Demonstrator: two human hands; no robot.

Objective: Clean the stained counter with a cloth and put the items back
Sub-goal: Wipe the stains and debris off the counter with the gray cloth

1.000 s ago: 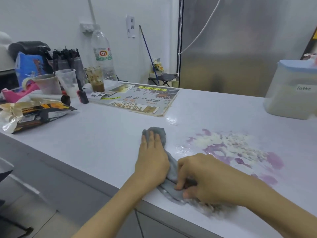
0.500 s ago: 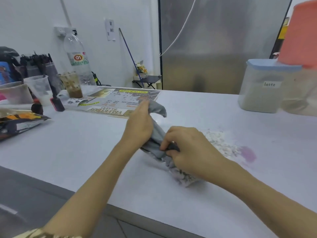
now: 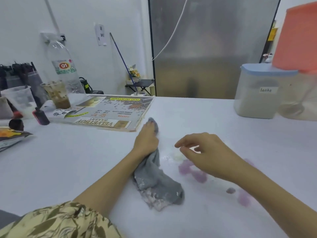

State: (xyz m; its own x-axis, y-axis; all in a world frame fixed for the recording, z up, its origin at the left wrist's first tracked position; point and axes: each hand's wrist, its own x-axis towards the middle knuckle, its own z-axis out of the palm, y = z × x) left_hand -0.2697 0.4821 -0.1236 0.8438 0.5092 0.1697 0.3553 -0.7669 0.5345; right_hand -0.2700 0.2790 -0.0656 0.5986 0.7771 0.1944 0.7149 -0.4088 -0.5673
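Observation:
A grey cloth (image 3: 158,184) lies on the white counter (image 3: 68,157), soiled with pale crumbs at its near end. My left hand (image 3: 146,140) lies on the cloth's far end with its fingers straight and presses it down. My right hand (image 3: 205,155) hovers just right of the cloth with loosely bent fingers and holds nothing. Beneath and beside that hand is a purple stain (image 3: 193,173) with a whitish smear, and smaller purple spots (image 3: 242,199) lie nearer the counter's front.
A printed menu board (image 3: 106,112) lies just beyond my left hand. Cups, a large plastic bottle (image 3: 64,66) and a small dark bottle (image 3: 40,115) crowd the back left. A lidded tub labelled latte (image 3: 260,91) and an orange-lidded container (image 3: 296,36) stand at back right.
My right hand has let go of the cloth and lifted off to the right. My left hand has laid the cloth down and now presses it flat. The white crumb pile is mostly gone.

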